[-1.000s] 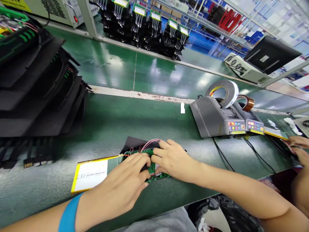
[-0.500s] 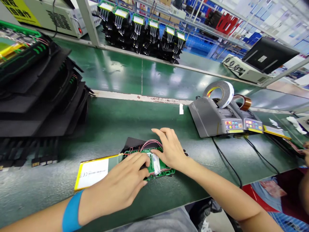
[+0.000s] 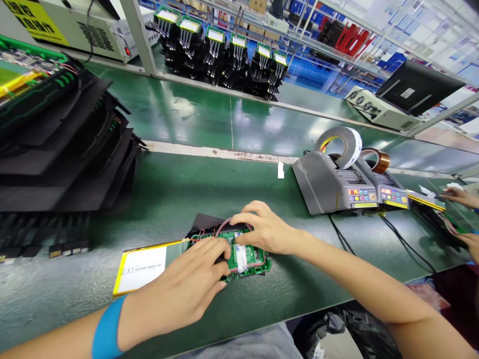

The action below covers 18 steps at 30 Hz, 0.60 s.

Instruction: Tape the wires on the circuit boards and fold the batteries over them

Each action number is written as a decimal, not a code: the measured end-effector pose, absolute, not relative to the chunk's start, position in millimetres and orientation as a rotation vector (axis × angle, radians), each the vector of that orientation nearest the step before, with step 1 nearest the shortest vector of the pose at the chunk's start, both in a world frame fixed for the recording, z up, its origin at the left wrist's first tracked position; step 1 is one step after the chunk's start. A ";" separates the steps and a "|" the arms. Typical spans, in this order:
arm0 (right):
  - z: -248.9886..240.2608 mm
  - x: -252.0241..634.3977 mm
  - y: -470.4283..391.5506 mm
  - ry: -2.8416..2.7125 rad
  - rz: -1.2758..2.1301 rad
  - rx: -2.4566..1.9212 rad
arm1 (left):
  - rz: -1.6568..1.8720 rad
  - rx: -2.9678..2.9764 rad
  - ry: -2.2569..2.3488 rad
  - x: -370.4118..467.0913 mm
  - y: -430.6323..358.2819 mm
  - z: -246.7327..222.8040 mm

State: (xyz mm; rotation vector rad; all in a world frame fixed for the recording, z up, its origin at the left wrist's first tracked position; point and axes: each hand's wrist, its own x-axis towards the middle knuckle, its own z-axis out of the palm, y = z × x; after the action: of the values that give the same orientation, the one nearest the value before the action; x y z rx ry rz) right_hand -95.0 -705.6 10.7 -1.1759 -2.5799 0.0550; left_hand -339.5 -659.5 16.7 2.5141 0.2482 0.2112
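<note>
A green circuit assembly (image 3: 254,257) with a white tape strip (image 3: 241,258) across it lies on the green bench, thin red wires (image 3: 223,225) arching along its far edge. My left hand (image 3: 183,279) rests on its left end, fingers curled; what its fingertips grip is hidden. My right hand (image 3: 264,228) is bent over the far right part, thumb and fingers near the top of the strip and the wires; whether it pinches anything is hard to make out. A flat battery pack (image 3: 144,267) with yellow edges lies left of the assembly, partly under my left hand.
Stacked black panels (image 3: 67,164) fill the left side. Two tape dispensers (image 3: 325,184) with rolls stand at the right, cables running toward the front edge. A small white piece (image 3: 280,170) lies near the ledge. Another person's hands (image 3: 462,197) are at the far right.
My right hand has shifted slightly, its fingers drawing down over the wires and the top of the strip. The other person's hands have come further into view.
</note>
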 end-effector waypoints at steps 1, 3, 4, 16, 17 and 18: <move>10.8 -94.5 -698.5 -2.623 0.092 -1.143 | 0.214 2.511 0.253 -339.4 -659.4 16.9; 12.7 -93.2 -686.6 -2.702 0.152 -1.047 | 0.213 2.509 0.263 -339.3 -659.1 17.4; 14.1 -92.4 -682.0 -2.737 0.172 -0.993 | 0.209 2.509 0.265 -339.2 -659.0 17.6; 22.2 -97.4 -654.0 -2.980 0.384 -0.752 | 0.138 2.507 0.278 -337.0 -657.1 20.2; 21.2 -96.8 -654.4 -2.980 0.384 -0.737 | 0.118 2.500 0.281 -336.9 -657.0 20.5; 19.8 -95.9 -655.5 -2.972 0.377 -0.732 | 0.098 2.490 0.286 -336.9 -657.0 20.9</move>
State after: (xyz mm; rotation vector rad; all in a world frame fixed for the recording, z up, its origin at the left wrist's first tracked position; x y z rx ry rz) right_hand -95.9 -655.5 19.8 -0.7324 -2.9716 0.3773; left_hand -336.9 -657.0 20.9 2.4897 0.2860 0.0985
